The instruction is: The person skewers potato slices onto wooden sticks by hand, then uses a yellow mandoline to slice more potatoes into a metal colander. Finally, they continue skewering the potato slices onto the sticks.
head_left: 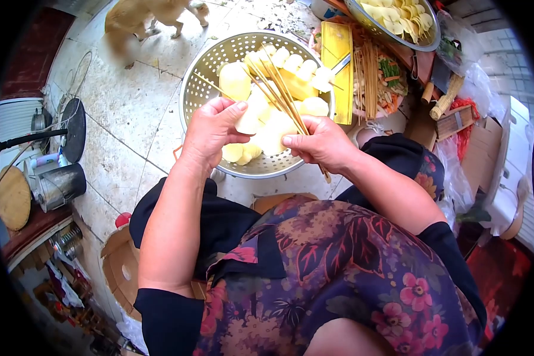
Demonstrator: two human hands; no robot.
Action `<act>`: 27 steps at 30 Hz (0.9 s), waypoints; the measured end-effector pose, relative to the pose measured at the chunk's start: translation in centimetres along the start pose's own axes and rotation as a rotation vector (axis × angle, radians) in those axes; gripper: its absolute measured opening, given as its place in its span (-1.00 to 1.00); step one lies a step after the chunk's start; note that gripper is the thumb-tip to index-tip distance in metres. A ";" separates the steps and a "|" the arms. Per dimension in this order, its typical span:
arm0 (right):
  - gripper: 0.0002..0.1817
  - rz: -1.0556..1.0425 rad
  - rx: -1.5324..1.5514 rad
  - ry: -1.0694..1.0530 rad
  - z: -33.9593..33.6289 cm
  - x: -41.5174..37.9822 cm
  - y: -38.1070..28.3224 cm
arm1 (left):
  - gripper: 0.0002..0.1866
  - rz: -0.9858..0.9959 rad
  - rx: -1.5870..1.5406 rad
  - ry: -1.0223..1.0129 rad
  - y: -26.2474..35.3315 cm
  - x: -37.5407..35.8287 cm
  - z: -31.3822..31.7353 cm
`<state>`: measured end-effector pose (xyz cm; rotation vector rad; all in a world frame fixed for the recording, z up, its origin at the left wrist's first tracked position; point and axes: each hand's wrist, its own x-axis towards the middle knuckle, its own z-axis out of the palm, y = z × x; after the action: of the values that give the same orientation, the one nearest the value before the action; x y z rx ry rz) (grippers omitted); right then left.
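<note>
A large perforated metal colander [187, 98] in front of my knees holds pale yellow potato slices [273, 132], some threaded on skewers along its far right side. My left hand [213, 130] is closed in a pinch over the colander. A single bamboo skewer [207, 82] sticks out past its fingertips, and a potato slice lies against its thumb. How the two join is hidden by the fingers. A bundle of bamboo skewers [283, 98] is gripped in my right hand [319, 142], their ends fanning up and left over the slices.
A yellow board [336, 71] with a knife leans by the colander's right rim. Beside it lie more skewers [370, 83] and vegetable scraps [391, 71]. A second colander [436, 41] of slices stands upper right. A dog [142, 21] is on the tiled floor, upper left.
</note>
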<state>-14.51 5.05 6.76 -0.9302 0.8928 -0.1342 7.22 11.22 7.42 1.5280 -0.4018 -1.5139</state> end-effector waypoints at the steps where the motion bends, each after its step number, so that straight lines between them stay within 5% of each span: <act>1: -0.82 0.001 0.014 -0.002 -0.1 0.1 0.0 | -0.77 -0.007 0.016 0.003 0.1 0.0 -0.1; 5: -0.82 -0.015 0.046 0.018 -0.2 0.2 -0.2 | -0.75 0.036 0.025 0.082 0.6 0.6 -1.7; 13: -0.81 -0.024 0.057 0.030 -0.4 -0.1 -0.2 | -0.51 0.060 1.511 0.122 -2.5 0.9 -2.7; 27: -0.81 -0.021 0.012 0.012 -0.7 -0.4 0.0 | -0.70 0.082 1.388 0.034 -2.6 2.2 -4.0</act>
<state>-15.25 4.77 6.78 -0.9289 0.8926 -0.1631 10.36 12.35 3.33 2.4586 -1.6990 -1.0833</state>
